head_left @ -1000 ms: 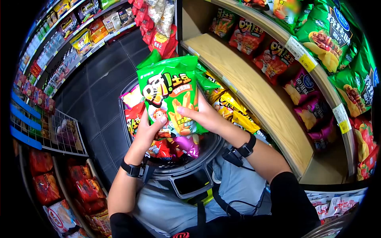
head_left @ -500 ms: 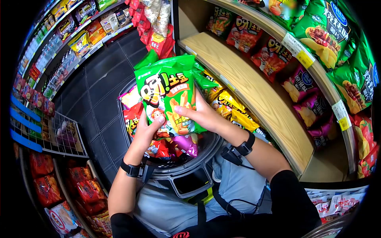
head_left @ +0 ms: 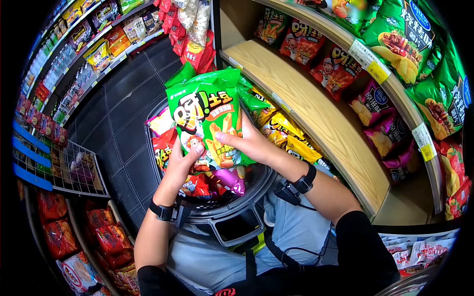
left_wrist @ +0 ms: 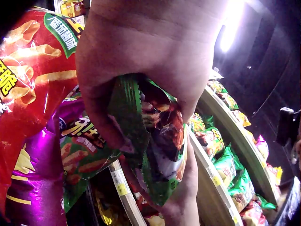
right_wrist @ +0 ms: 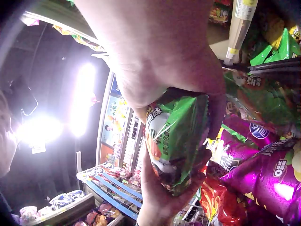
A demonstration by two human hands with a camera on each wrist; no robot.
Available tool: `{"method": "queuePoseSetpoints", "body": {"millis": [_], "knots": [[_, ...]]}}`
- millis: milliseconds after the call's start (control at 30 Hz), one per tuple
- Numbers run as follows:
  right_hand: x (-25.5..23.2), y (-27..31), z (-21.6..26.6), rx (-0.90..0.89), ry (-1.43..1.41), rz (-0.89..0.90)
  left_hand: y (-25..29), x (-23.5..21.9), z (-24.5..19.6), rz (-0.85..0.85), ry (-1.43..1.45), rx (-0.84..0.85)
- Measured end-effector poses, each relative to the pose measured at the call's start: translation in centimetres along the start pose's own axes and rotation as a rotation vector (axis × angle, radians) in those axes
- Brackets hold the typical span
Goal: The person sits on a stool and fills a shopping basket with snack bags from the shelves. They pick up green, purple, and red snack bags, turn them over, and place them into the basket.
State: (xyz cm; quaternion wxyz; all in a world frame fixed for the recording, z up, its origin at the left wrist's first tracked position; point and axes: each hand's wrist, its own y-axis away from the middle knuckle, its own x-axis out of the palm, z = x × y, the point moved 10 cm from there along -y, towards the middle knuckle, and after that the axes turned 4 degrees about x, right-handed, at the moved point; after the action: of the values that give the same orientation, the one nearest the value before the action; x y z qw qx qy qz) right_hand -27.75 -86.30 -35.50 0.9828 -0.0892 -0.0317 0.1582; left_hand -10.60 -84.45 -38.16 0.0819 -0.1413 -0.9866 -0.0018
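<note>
In the head view both hands hold up a green bag of potato snacks [head_left: 206, 106], its printed front facing the camera. My left hand [head_left: 181, 160] grips its lower left side, and my right hand [head_left: 253, 144] its right side; both thumbs lie across the front. Most of the fingers are hidden behind the bag. The left wrist view shows the bag's crimped edge [left_wrist: 155, 141] between the two hands. Beneath the bag stands a dark basket [head_left: 217, 213] with several snack bags, including a purple bag [head_left: 231, 180] and a red bag [head_left: 164, 146].
On the right, a wooden shelf [head_left: 306, 118] runs alongside the basket, with red snack bags [head_left: 302, 42] behind it and green chip bags [head_left: 402, 47] higher up. Yellow bags [head_left: 285, 127] lie on a lower level. A wire rack [head_left: 81, 167] stands at left on the dark tiled floor [head_left: 123, 98].
Both hands keep the same grip on the green bag. In the head view, the bag and the shelves have drifted slightly to the left.
</note>
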Motion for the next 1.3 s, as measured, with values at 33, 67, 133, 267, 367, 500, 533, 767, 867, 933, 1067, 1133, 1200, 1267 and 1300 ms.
{"method": "queuePoseSetpoints", "body": {"millis": [33,67,133,267,367,500,533,767,867,933,1067,1133,1200,1267,1300], "knots": [[-0.1,0.0,-0.1,0.001,0.004,-0.008,0.0,0.0,0.0,0.001,-0.003,-0.002],[-0.1,0.0,-0.2,0.002,0.007,-0.015,0.0,0.0,0.1,-0.002,-0.002,-0.002],[-0.1,0.0,-0.1,0.011,0.002,-0.011,0.0,0.0,0.1,0.005,0.026,0.007],[0.4,0.2,0.3,0.067,-0.118,-0.004,0.0,0.0,-0.2,0.007,0.006,0.017],[0.5,0.1,0.3,0.072,-0.167,-0.006,-0.1,0.2,-0.6,0.010,-0.008,0.042],[0.3,0.0,0.3,0.076,-0.187,-0.020,0.0,0.3,-1.1,0.007,-0.017,0.062],[0.4,0.0,0.4,0.076,-0.183,-0.018,0.0,0.3,-1.2,0.006,-0.016,0.066],[-3.2,-0.3,3.0,0.088,-0.177,-0.216,-0.5,-0.4,-0.4,0.061,0.048,0.039],[-10.0,-2.3,1.6,0.137,-0.387,-0.400,-0.8,-1.4,-1.2,0.011,0.075,0.087],[-13.2,-4.2,1.5,0.135,-0.543,-0.483,-1.0,-2.0,-1.3,-0.002,0.083,0.102],[-20.9,-10.1,2.0,-0.162,-0.148,-0.603,-0.8,-2.3,-2.0,-0.009,0.036,0.137],[-23.8,-13.4,1.3,-0.173,-0.043,-0.622,-0.6,-2.3,-2.4,-0.012,0.068,0.135],[-26.9,-16.0,0.3,-0.178,0.068,-0.703,-0.6,-2.4,-2.6,-0.004,0.059,0.144],[-29.5,-17.7,-1.2,-0.015,0.236,-0.825,-0.8,-2.6,-2.4,-0.012,0.066,0.132],[-31.0,-18.2,-1.7,0.118,0.367,-0.925,-0.8,-2.7,-2.2,-0.010,0.068,0.124]]}}
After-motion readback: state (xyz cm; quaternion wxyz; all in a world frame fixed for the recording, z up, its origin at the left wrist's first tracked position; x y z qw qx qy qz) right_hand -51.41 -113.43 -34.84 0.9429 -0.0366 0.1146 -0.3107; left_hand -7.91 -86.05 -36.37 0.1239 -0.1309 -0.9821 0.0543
